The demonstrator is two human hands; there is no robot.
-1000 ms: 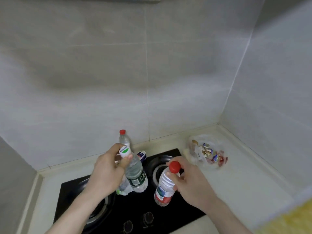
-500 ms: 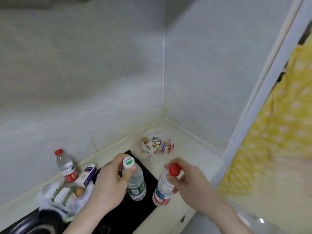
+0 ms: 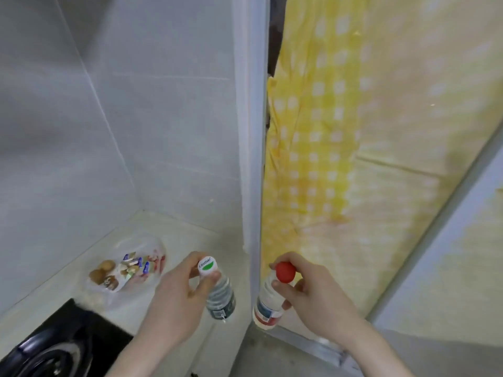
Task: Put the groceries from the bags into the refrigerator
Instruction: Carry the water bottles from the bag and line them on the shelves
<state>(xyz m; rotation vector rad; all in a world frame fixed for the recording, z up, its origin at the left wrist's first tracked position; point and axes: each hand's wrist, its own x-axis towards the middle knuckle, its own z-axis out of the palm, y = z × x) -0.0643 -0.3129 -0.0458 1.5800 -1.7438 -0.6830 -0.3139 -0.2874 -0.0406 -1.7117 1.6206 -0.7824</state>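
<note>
My left hand [image 3: 177, 303] grips the neck of a clear water bottle [image 3: 221, 297] with a white and green cap, held upright over the counter's right end. My right hand [image 3: 313, 295] grips the neck of a second water bottle [image 3: 265, 308] with a red cap and a red and white label. That bottle hangs past the counter's end, in front of a yellow checked cloth [image 3: 340, 159]. No refrigerator can be made out in view.
A clear plastic bag of small snacks [image 3: 128, 270] lies on the pale counter [image 3: 187, 235] near the tiled corner. A black gas hob [image 3: 54, 346] sits at bottom left. A white frame post [image 3: 251, 131] stands between counter and cloth.
The view has swung to the right, away from the hob. Both hands have carried their bottles rightward to the counter's end. The bottle, carton and bag at the left have left the view.
</note>
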